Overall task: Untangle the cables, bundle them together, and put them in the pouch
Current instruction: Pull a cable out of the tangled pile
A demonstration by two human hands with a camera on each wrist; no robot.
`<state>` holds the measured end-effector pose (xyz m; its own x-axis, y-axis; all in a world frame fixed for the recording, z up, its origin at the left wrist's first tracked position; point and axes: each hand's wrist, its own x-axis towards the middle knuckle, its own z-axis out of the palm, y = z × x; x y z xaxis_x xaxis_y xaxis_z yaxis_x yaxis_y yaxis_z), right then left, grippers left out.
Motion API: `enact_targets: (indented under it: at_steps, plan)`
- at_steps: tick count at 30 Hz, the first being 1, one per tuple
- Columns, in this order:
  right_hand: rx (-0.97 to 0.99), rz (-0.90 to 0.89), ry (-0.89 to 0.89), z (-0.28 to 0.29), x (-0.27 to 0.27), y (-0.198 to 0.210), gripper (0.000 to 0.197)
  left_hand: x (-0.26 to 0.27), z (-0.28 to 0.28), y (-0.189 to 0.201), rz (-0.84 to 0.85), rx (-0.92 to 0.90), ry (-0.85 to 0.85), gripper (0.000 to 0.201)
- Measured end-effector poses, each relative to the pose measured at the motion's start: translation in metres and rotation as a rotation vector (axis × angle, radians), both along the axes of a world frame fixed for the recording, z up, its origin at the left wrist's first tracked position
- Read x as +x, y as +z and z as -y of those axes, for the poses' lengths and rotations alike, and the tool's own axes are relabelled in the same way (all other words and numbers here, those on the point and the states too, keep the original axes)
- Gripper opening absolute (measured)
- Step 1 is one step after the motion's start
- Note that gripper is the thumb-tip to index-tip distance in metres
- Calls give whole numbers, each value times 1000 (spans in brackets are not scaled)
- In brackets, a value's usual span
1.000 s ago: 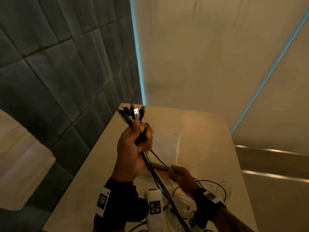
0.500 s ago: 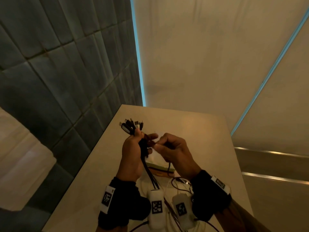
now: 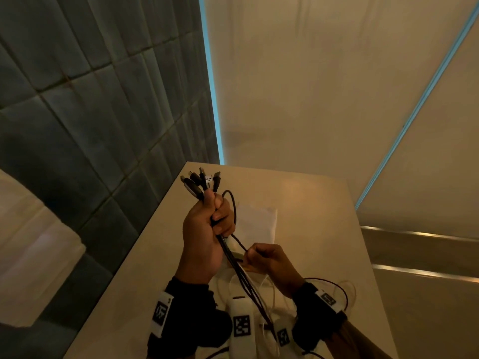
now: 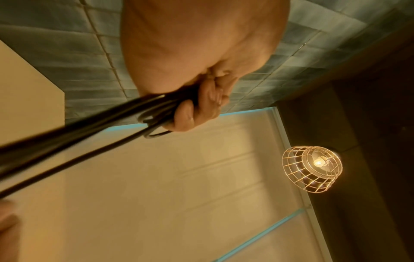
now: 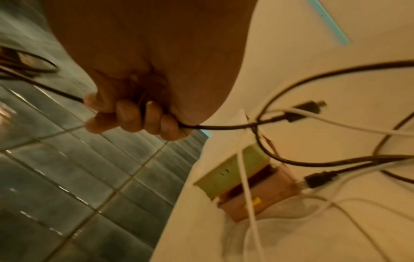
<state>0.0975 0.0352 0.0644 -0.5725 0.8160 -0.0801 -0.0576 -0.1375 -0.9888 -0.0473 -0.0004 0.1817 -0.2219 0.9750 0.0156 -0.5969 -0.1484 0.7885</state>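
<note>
Since half a second ago, right hand (image 3: 267, 260) has dropped, drawing one black cable (image 3: 234, 216) out.
Left hand (image 3: 204, 229) grips the bundle's plug ends (image 3: 203, 181) above the table (image 3: 324, 229); the loop may snag, tugging plugs free, white pouch (image 3: 259, 224) lying beyond.

The right hand (image 3: 269, 260) has dropped from beside the left hand (image 3: 204, 229), toward the table (image 3: 324, 229). It now pulls one dark cable (image 3: 234, 211) downward. The left hand has lifted the cable bundle (image 3: 202, 181) slightly.

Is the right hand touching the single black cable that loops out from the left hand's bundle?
Touching. In the right wrist view the right hand has its fingers curled round the black cable.
</note>
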Motion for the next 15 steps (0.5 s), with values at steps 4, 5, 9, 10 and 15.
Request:
enact_targets:
  at_steps: [4,5,9,10,15]
  plan:
    - [52,86,2,2,-5,-7,27,1,2,-1,-88,-32,51,37]
    - [55,108,1,1,-7,-9,31,1,2,-1,-111,-38,58,37]
    - [59,178,-2,-2,-13,-26,37,-3,4,2,-113,-42,87,37]
    - [63,196,-3,-1,-13,-27,37,-6,5,4,-101,-38,90,36]
    - [70,277,-25,0,1,-39,28,-12,6,6,-144,-47,124,37]
